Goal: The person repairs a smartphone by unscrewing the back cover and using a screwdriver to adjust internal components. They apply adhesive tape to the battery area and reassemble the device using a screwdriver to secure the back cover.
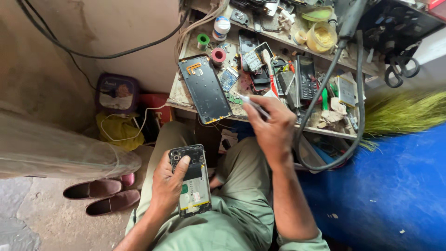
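L hand [171, 182] grips opened phone [189, 186] over lap, thumb on internals. R hand [274, 125] pinches tweezers [252, 104] nr cluttered bench [186, 93]. Risk: thumb pressure could stress the board, or phone slips off knee.

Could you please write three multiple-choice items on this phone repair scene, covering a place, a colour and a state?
1. Where does the detached phone back cover lie?
A. on the bench's left edge
B. on the floor
C. on the lap

2. What colour are the shoes?
A. white
B. brown
C. green

3. How is the phone in the left hand?
A. closed
B. opened, insides showing
C. wrapped

Answers: 1 A, it rests on the bench top; 2 B, both look brown; 3 B, its battery and board are bare.
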